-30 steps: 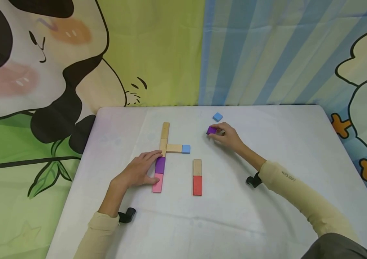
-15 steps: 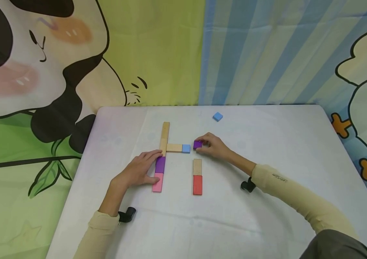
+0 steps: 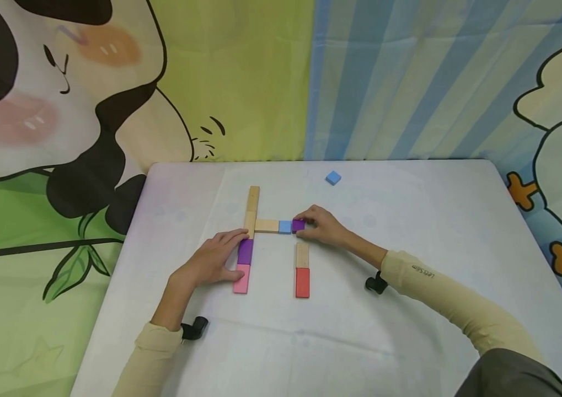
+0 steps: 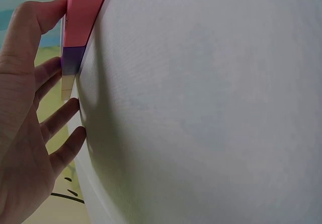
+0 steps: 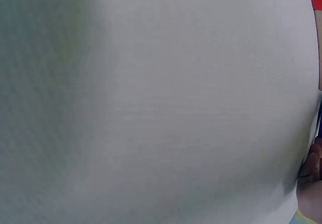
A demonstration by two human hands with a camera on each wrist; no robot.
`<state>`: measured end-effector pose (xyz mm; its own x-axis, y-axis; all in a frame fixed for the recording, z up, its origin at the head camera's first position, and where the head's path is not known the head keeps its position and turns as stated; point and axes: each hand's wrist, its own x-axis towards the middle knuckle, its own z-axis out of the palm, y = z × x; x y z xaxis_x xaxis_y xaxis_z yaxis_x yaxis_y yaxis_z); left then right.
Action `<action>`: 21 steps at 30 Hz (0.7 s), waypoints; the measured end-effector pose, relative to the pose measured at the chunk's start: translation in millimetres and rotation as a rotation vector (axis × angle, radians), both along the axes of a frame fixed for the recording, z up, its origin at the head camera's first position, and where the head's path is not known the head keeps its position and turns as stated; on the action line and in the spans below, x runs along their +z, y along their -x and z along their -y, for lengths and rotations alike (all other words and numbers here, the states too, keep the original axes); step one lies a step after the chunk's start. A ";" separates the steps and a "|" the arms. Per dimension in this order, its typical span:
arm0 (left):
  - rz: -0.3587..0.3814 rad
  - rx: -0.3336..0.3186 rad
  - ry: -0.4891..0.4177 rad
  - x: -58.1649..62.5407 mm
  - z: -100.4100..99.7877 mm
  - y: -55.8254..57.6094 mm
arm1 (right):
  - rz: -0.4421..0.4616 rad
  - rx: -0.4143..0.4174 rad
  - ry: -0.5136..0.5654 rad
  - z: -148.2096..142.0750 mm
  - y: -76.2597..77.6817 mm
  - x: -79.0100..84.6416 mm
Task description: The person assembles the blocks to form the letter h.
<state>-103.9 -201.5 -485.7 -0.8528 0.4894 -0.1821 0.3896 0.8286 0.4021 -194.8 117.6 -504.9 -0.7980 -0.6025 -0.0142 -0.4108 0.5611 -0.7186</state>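
Note:
In the head view my right hand (image 3: 326, 226) pinches a small purple block (image 3: 298, 226) between thumb and fingers. That block sits at the right end of a short row, by a blue block (image 3: 284, 227) and a plain wooden block (image 3: 267, 226). My left hand (image 3: 211, 258) rests beside a longer column, its fingers fairly straight. Its thumb touches the pink block (image 3: 241, 279), and its fingertips meet the left side near the purple rectangular block (image 3: 245, 252). Above these lie wooden blocks (image 3: 252, 207). The left wrist view shows the thumb on the pink block (image 4: 84, 20).
A wooden block (image 3: 303, 255) and a red block (image 3: 303, 283) lie end to end below the short row. One loose blue block (image 3: 333, 177) is near the far edge of the white table (image 3: 400, 193). Printed curtains hang behind.
My right hand has carried the small purple block left and toward me, from near the loose blue block to the end of the short row. The left hand stays in place.

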 end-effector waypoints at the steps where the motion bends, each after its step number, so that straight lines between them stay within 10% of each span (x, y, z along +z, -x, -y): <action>1: -0.001 0.001 0.003 -0.1 0.1 0.1 | -0.002 0.002 -0.002 0.3 -0.1 0.2; 21: 0.016 0.007 0.014 0.1 -1.2 0.8 | 0.015 0.012 -0.075 6.4 -0.6 4.6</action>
<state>-104.7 -200.3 -485.6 -0.8533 0.4804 -0.2026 0.3771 0.8370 0.3965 -194.1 111.1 -500.3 -0.7902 -0.6086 -0.0715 -0.4074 0.6089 -0.6806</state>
